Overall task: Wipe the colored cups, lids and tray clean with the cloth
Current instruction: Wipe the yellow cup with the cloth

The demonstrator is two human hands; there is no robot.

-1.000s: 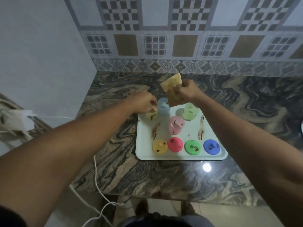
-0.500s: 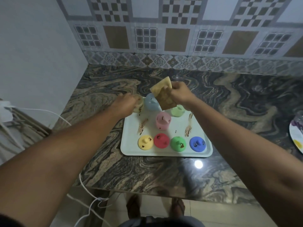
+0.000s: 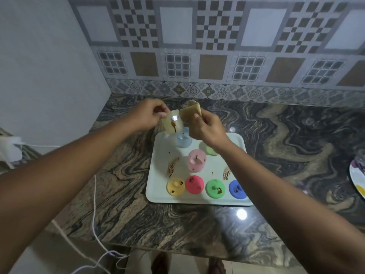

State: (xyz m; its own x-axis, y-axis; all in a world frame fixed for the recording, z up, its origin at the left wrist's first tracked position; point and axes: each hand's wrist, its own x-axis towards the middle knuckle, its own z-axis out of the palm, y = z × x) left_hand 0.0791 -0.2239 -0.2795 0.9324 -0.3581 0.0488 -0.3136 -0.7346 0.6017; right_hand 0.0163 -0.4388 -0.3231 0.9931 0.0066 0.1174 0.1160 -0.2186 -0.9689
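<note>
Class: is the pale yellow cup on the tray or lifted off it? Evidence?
Lifted off: the left hand grips the pale yellow cup in the air, clear of the tray.

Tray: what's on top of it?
On the tray: blue cup, pink cup, yellow lid, red lid, green lid, blue lid, brown smears. Green cup half hidden by the right wrist.
</note>
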